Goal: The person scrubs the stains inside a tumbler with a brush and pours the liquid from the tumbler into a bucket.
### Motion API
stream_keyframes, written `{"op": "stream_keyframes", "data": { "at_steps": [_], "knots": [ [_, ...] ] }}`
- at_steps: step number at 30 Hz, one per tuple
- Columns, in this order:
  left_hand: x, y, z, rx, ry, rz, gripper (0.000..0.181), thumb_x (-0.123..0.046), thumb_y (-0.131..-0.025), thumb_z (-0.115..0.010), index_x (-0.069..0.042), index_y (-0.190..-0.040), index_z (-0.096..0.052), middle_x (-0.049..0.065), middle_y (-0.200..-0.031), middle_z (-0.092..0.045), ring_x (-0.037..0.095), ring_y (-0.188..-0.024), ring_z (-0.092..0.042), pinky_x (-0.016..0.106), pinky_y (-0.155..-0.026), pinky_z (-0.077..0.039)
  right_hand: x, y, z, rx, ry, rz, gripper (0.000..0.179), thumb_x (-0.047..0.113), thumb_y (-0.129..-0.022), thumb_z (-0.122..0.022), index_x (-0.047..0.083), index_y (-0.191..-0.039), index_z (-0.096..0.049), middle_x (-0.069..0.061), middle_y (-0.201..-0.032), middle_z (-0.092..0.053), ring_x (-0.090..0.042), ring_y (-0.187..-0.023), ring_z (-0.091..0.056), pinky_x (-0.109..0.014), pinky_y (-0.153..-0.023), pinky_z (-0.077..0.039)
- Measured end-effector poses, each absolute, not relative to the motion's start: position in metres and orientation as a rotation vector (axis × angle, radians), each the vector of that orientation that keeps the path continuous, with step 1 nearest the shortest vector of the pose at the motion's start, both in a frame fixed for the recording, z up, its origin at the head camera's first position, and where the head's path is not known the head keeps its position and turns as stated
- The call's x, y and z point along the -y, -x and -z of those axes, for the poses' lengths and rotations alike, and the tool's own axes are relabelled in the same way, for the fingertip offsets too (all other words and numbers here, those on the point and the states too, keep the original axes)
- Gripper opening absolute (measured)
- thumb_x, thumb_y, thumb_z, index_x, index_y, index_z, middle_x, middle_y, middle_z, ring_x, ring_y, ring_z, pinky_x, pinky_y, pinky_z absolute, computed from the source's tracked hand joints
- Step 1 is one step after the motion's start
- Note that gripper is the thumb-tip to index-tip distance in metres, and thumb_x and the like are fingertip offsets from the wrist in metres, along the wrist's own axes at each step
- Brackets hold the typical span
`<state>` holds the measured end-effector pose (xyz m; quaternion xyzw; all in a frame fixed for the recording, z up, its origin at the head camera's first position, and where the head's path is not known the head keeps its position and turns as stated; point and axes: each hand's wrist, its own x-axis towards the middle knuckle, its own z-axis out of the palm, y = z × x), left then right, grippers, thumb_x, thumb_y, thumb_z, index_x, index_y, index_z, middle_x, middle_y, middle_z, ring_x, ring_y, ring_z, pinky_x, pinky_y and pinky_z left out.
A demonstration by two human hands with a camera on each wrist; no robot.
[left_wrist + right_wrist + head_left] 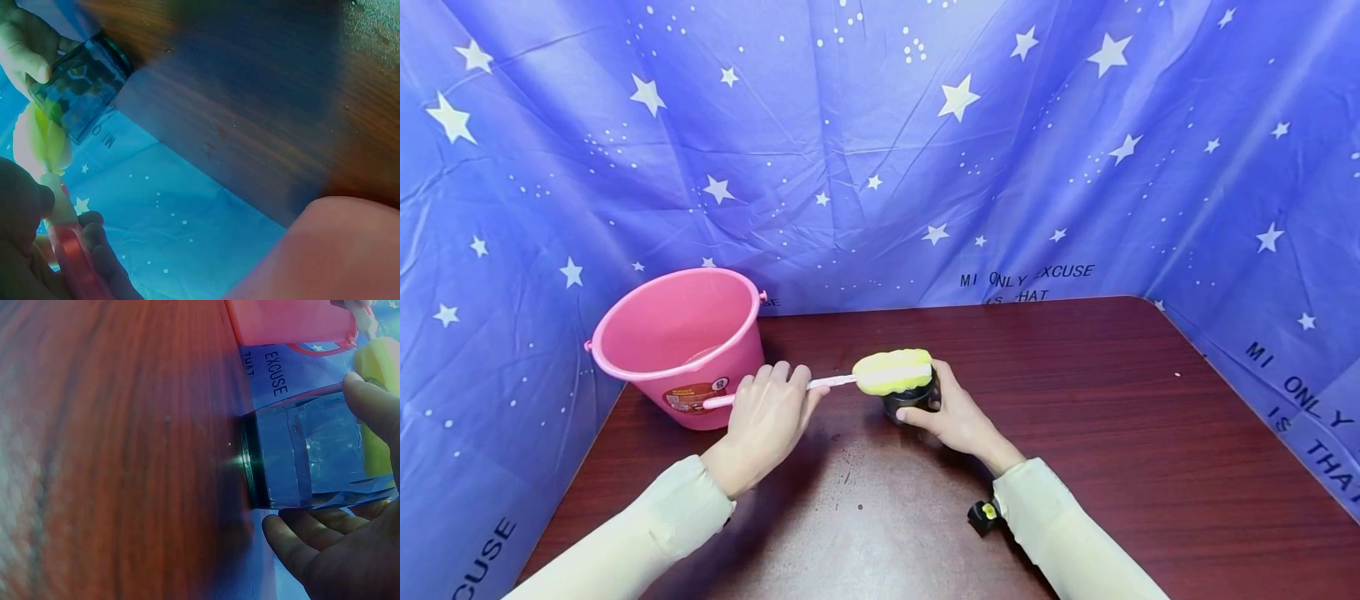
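Observation:
My left hand [771, 421] grips the pink-and-white handle [75, 259] of a sponge cup brush. Its yellow and white sponge head [891, 372] points right and lies at the mouth of a dark see-through glass [312, 450]. Around the glass curl the fingers and thumb of my right hand [958, 417], thumb on the near side. In the right wrist view the glass's thick base is close over the table, and part of the yellow sponge shows by its mouth. From the head view I cannot tell how deep the sponge sits.
A pink bucket [741, 354] with a label stands on the left of the dark red wooden table [1150, 417], close beside my left hand. Blue star-patterned cloth [820, 167] hangs behind and at both sides. A small black device [982, 517] is at my right cuff.

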<state>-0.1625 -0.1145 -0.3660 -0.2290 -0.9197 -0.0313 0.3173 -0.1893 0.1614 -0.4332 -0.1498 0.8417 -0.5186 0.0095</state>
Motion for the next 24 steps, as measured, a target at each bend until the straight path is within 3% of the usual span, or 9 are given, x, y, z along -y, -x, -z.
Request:
{"op": "stream_keyframes", "data": {
  "at_steps": [15,24],
  "knots": [
    [0.117,0.16,0.373,2.458,0.579,0.142,0.032,-0.035,-0.092,-0.062,-0.008,-0.077,-0.052,0.007,-0.064,-0.046,0.03,-0.056,-0.048,0.041,-0.048,-0.037,-0.161,0.188,0.432,-2.619,0.482,1.632,0.081,0.03,-0.079,-0.079,0.014,-0.14,-0.028,-0.012,-0.131,-0.05,-0.024,-0.11,-0.058,-0.042,-0.092,-0.046],
    [0.116,0.156,0.372,2.532,0.566,0.217,0.033,-0.036,-0.093,-0.06,-0.01,-0.074,-0.05,0.004,-0.062,-0.043,0.027,-0.052,-0.047,0.038,-0.044,-0.035,-0.153,0.168,0.396,-2.605,0.488,1.632,0.075,0.012,-0.082,-0.075,0.001,-0.139,-0.028,-0.023,-0.13,-0.049,-0.033,-0.11,-0.057,-0.048,-0.093,-0.044]
  ]
}}
